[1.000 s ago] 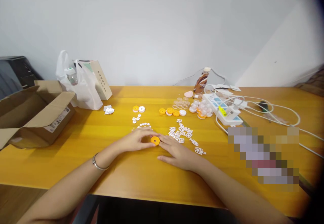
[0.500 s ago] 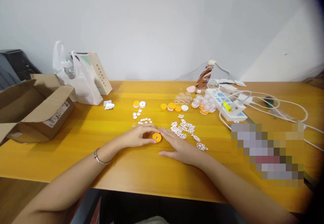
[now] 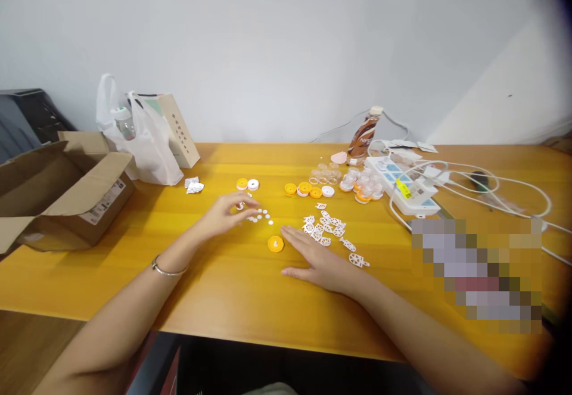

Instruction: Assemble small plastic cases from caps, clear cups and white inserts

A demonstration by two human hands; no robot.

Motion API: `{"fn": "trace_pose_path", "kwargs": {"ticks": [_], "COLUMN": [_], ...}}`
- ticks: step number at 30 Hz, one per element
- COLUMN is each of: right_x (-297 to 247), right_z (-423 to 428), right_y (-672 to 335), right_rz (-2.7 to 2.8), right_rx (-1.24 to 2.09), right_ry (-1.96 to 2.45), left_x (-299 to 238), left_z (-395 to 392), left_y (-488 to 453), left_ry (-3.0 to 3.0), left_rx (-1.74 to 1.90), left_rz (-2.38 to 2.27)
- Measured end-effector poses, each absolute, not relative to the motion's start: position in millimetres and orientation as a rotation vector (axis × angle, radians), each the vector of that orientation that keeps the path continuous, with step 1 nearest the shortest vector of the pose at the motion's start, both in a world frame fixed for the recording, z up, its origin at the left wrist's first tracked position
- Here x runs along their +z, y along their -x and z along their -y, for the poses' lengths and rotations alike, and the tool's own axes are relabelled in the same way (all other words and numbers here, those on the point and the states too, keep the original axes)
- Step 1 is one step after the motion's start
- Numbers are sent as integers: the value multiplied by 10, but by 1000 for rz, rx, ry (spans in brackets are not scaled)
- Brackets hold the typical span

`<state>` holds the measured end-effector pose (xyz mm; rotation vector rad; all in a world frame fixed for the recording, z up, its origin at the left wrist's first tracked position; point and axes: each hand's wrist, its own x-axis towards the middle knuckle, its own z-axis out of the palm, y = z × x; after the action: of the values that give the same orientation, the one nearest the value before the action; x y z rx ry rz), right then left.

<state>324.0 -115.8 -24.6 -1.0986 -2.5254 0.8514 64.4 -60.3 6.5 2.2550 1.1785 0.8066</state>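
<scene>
A round orange plastic piece [image 3: 276, 244] lies on the table with a small pale bit at its centre. Flat beside it on the right rests my right hand [image 3: 315, 259], fingers stretched out and holding nothing. My left hand [image 3: 226, 213] hovers farther left over small white knobbed parts [image 3: 241, 206], thumb and fingers apart. Its fingers partly hide those parts and some small white discs [image 3: 265, 211]. Right of my right hand's fingertips, white spoked plastic pieces [image 3: 326, 228] lie in a loose cluster.
Farther back sit orange and white round pieces [image 3: 316, 193], clear rings [image 3: 322, 174] and a pile of clear-capped pieces [image 3: 364, 185]. A power strip [image 3: 402, 189] with cables and a bottle [image 3: 364, 136] stand right. An open cardboard box [image 3: 89, 198] and plastic bag [image 3: 152, 151] occupy the left.
My left hand has let go of the orange piece and moved left and away from me to the small white parts. My right hand stays nearly still.
</scene>
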Motion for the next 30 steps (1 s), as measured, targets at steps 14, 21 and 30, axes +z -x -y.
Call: {"fn": "trace_pose_path", "kwargs": {"ticks": [14,21,30], "right_x": [-263,-288,-279], "right_z": [1150,1143,1137], "right_y": [-3239,-3245,-3240], "right_rz": [2508,2519,2541], "right_rx": [846,840,831], "right_ry": [1084,1077,1081], "left_x": [-23,79,-5], "left_z": [421,417,369], "left_y": [-478,-298,-342], "left_ry": [-2316,-2297,-2256], "left_rx": [479,453,389], "left_rz": [-1224,-1259,-1254]}}
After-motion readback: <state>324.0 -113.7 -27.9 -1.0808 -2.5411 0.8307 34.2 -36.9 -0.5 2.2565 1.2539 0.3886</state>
